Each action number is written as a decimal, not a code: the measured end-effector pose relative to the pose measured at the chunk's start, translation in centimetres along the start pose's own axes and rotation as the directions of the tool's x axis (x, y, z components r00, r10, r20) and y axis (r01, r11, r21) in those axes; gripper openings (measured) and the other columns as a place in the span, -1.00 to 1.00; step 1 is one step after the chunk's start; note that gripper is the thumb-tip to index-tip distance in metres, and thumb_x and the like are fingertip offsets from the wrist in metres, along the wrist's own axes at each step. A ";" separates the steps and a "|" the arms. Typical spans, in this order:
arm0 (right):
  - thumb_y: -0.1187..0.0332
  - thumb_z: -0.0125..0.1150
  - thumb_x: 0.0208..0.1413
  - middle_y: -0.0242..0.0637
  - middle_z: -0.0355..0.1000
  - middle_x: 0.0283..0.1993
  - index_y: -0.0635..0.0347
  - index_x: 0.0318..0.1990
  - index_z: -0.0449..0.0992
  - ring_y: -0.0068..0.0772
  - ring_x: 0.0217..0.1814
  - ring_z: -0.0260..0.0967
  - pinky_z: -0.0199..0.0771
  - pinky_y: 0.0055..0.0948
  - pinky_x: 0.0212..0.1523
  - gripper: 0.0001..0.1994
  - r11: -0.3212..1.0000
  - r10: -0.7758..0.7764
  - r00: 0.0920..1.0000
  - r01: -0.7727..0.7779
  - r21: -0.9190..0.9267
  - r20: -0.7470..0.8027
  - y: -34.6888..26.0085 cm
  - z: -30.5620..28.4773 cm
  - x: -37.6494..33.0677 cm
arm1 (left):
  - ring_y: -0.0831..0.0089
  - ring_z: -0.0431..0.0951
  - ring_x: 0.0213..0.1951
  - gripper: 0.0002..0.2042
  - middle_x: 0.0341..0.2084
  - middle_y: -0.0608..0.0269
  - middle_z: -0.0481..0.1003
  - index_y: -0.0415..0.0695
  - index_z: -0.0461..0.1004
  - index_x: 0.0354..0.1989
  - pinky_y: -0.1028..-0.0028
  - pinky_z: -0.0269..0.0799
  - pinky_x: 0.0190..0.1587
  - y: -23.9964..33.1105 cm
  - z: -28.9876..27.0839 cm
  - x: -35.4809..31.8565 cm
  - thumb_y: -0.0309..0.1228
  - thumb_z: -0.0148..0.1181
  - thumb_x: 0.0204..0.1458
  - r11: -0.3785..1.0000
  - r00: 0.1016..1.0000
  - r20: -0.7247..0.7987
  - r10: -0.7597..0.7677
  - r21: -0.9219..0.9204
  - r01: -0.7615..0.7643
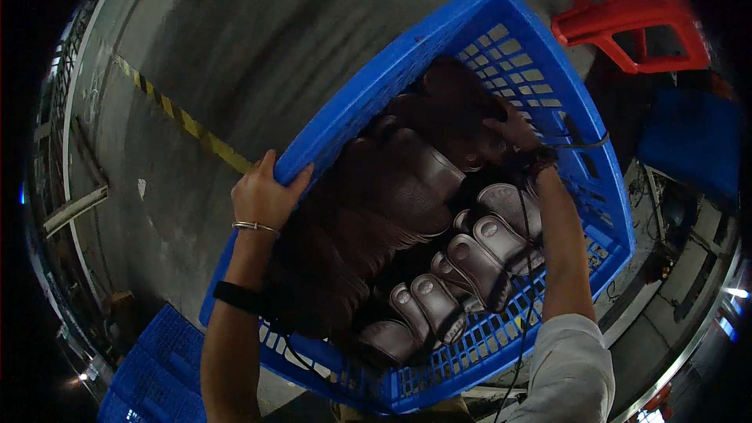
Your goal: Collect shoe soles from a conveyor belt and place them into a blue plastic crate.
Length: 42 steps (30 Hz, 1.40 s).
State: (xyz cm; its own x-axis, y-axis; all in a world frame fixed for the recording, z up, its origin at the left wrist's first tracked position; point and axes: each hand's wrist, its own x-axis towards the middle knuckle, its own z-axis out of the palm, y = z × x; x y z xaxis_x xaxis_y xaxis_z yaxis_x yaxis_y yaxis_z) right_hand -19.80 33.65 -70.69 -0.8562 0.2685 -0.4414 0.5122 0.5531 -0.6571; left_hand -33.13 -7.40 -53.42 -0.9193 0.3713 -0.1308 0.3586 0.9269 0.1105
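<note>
A large blue plastic basket [345,102] with slatted walls stands in front of me. My left hand [266,194] is closed over its left rim, thumb on the inner side. Inside lie many dark brown, sole-shaped pieces [407,188], overlapping in rows. Along the right side stand several brown leather-like straps [499,241], curved, each with a round mark. My right hand [515,129] reaches into the basket's far right part, its fingers closed on a dark brown sole-shaped piece [454,102]. Deep shadow partly hides those fingertips.
A red plastic stool [627,23] is beyond the basket at far right, with a blue box-like object [689,141] nearer. More blue crates [160,368] sit at lower left. Yellow-black tape [184,117] crosses the grey floor. A thin dark cord hangs by my right arm.
</note>
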 end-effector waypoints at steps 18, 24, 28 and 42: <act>-0.02 0.15 -0.13 -0.02 0.10 0.14 0.14 0.15 0.11 0.08 0.18 -0.01 0.10 -0.09 0.09 -0.29 0.971 -0.090 0.996 0.084 -0.224 -0.015 -10.6 17.1 -11.9 | 0.18 0.51 -0.39 -0.48 -0.47 0.06 0.49 -0.20 0.44 -0.25 0.27 0.42 -0.36 -0.4 0.6 -0.3 0.01 0.17 -0.26 0.998 1.000 -0.008 0.011 -0.055 -0.011; -0.01 0.19 -0.18 -0.02 -0.03 0.20 0.04 0.20 0.02 0.08 0.19 -0.04 0.01 0.02 0.10 -0.22 0.837 -0.321 0.931 0.366 -0.407 0.176 -14.4 21.1 -17.6 | 0.17 0.51 -0.39 -0.47 -0.46 0.04 0.49 -0.20 0.44 -0.24 0.26 0.42 -0.36 -1.0 0.5 -0.4 0.02 0.18 -0.27 0.999 0.999 -0.040 0.021 -0.037 -0.023; 0.02 0.21 -0.18 -0.03 0.00 0.20 0.01 0.21 0.00 0.08 0.19 -0.04 0.01 0.03 0.10 -0.22 0.894 -0.115 0.988 0.148 -0.422 0.104 -15.0 21.4 -15.5 | 0.16 0.51 -0.39 -0.47 -0.47 0.04 0.49 -0.20 0.45 -0.25 0.25 0.42 -0.35 -0.4 0.3 -0.1 0.02 0.18 -0.27 1.000 1.000 -0.017 0.009 -0.012 -0.009; -0.25 0.18 -0.35 0.09 0.00 0.16 0.21 0.14 0.03 0.11 0.26 -0.15 -0.07 0.03 0.16 -0.05 0.996 0.088 0.965 -0.087 -0.012 0.248 -13.7 22.0 -14.0 | 0.18 0.52 -0.40 -0.52 -0.50 0.07 0.49 -0.15 0.45 -0.28 0.27 0.42 -0.36 -1.0 0.5 -0.4 0.01 0.18 -0.27 0.998 0.998 -0.058 0.020 -0.056 -0.023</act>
State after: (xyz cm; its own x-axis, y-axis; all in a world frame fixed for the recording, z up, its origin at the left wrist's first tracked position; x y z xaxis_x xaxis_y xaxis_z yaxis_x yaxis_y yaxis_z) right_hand -13.30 4.96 -68.97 -0.7642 0.1117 -0.6352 0.5842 0.5372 -0.6083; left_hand -33.03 -8.46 -53.95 -0.9199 0.3857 -0.0714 0.3700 0.9137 0.1683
